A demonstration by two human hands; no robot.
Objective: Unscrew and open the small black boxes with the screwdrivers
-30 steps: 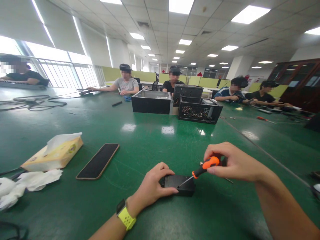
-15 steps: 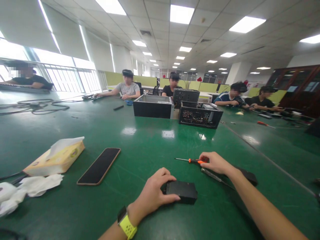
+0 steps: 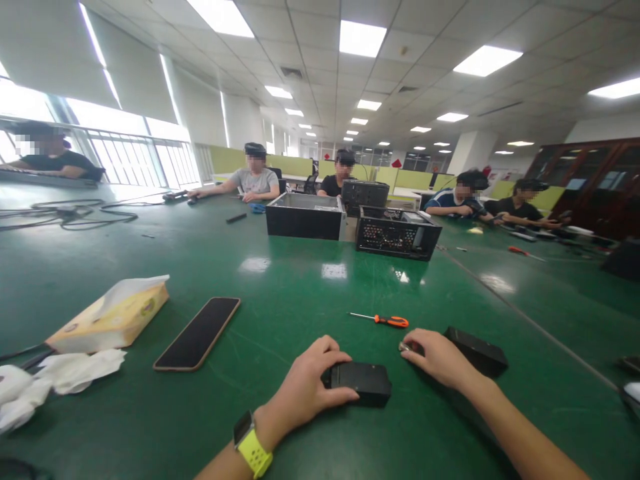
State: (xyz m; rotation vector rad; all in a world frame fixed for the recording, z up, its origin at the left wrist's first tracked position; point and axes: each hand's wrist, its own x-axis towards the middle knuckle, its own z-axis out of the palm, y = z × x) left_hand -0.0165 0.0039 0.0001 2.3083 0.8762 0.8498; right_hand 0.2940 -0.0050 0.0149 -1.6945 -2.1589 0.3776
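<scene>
My left hand [image 3: 320, 380], with a yellow-strapped watch on the wrist, grips one end of a small black box [image 3: 363, 383] lying on the green table. Its fingers are over the far side and the thumb along the near side. To the right, my right hand [image 3: 440, 357] is closed around a slim tool [image 3: 403, 347]. Only the tool's shiny end pokes out past the fingertips; the rest is hidden. Just beyond that hand lies an orange-and-black screwdriver [image 3: 391, 321], its shaft pointing left. A second black box [image 3: 477, 351] sits behind my right wrist.
A phone [image 3: 197, 335] and a tissue pack [image 3: 113, 313] lie on the left, beside crumpled tissues [image 3: 80, 370]. Farther off stand two open computer cases [image 3: 305, 221] [image 3: 395, 235]. Several people sit around the table. Another screwdriver [image 3: 520, 251] lies far right.
My right hand has left the orange screwdriver, which stays on the table, and moved nearer, closing on the slim tool that lay beside it. The left hand keeps its hold on the box.
</scene>
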